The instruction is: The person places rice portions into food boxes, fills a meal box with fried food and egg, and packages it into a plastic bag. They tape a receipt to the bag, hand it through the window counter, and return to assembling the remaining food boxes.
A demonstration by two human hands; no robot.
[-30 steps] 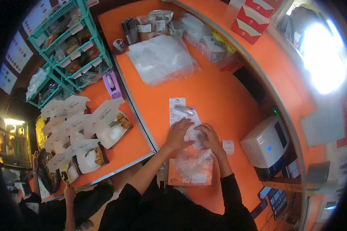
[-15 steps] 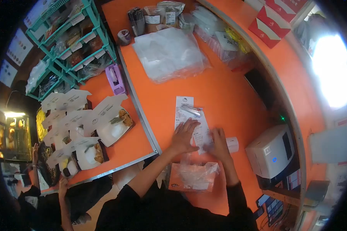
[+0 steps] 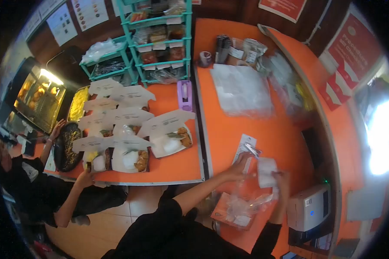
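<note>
Over the orange counter, my right hand [image 3: 282, 181] is closed on the edge of a white paper slip [image 3: 267, 172], which is raised and slightly blurred. My left hand [image 3: 240, 169] is at the lower end of a printed receipt [image 3: 245, 146], beside a metal stapler [image 3: 252, 150]. Its fingers are partly hidden and blurred, so its grip is unclear. Just below both hands sits an orange box [image 3: 231, 210] with clear plastic [image 3: 246, 207] on top.
Open food boxes [image 3: 170, 140] stand on the left counter near a purple tape dispenser [image 3: 185, 96] and green racks [image 3: 160, 47]. A co-worker's hand [image 3: 85, 178] is beside them. Plastic bags [image 3: 242, 88] lie at the back; a white printer [image 3: 309, 209] stands at right.
The view has turned toward the left. My right hand has lifted a paper slip off the counter, away from the other receipt. The left hand stays near the stapler.
</note>
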